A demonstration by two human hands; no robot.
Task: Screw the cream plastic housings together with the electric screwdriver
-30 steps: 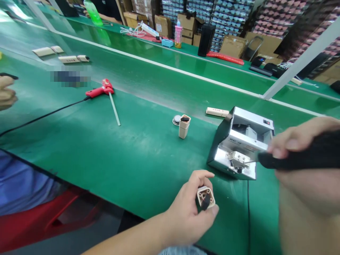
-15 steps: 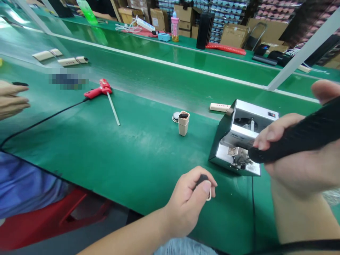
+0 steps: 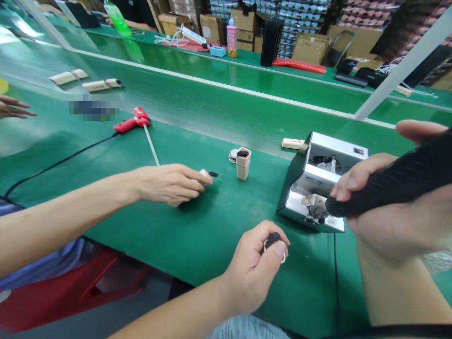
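My left hand (image 3: 254, 270) is closed around a small cream housing (image 3: 283, 257) with a black piece (image 3: 271, 240) on top; most of it is hidden by the fingers. At the right, my right hand (image 3: 397, 233) grips a black electric screwdriver (image 3: 399, 181). The tip of this tool is over the front of a silver and black screw feeder (image 3: 300, 202), where the pick-up block (image 3: 314, 205) partly shows. Beyond my left hand, a square cream case (image 3: 243, 168) stands upright on the green table, with a black piece in its open top.
A co-worker's hand (image 3: 176, 183) holds a cream piece; another hand (image 3: 14, 107) shows at left. A red glue gun (image 3: 130, 123) with a glue stick lies on the table, its cord trailing left. A round metal tin (image 3: 233, 155) is behind the case. Cream bodies (image 3: 101, 85) lie beyond.
A co-worker's arm has come in from the left, with a cream piece in hand near the upright case. My right hand and screwdriver have shifted slightly left; my left hand is nearly unmoved.
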